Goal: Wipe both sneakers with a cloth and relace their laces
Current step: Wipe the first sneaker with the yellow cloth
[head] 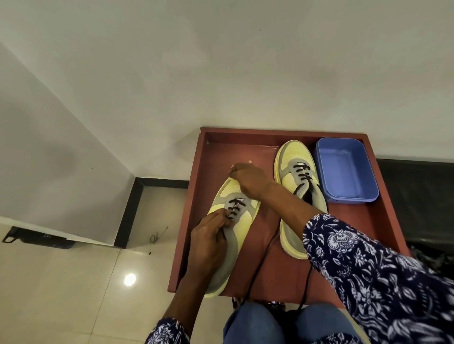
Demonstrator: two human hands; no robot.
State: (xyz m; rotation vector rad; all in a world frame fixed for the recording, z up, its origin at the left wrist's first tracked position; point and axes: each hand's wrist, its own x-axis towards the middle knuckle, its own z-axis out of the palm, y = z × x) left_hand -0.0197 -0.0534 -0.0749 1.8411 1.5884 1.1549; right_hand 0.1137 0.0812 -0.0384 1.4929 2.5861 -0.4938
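Two yellow and grey sneakers stand on a red-brown tray table (348,221). The left sneaker (242,221) is partly laced with a black lace (62,0). My left hand (208,235) pinches the lace and tongue at its middle eyelets. My right hand (249,179) is closed above its toe; the lace it pulls is too thin to see there. The right sneaker (293,157) is half laced, and its loose black lace ends (260,267) trail down toward my knees. No cloth is in view.
A blue plastic tub (344,169) sits at the tray's back right, beside the right sneaker. A white wall stands close behind. A tiled floor lies to the left, with a dark object (36,237) on it. My knees are under the tray's front edge.
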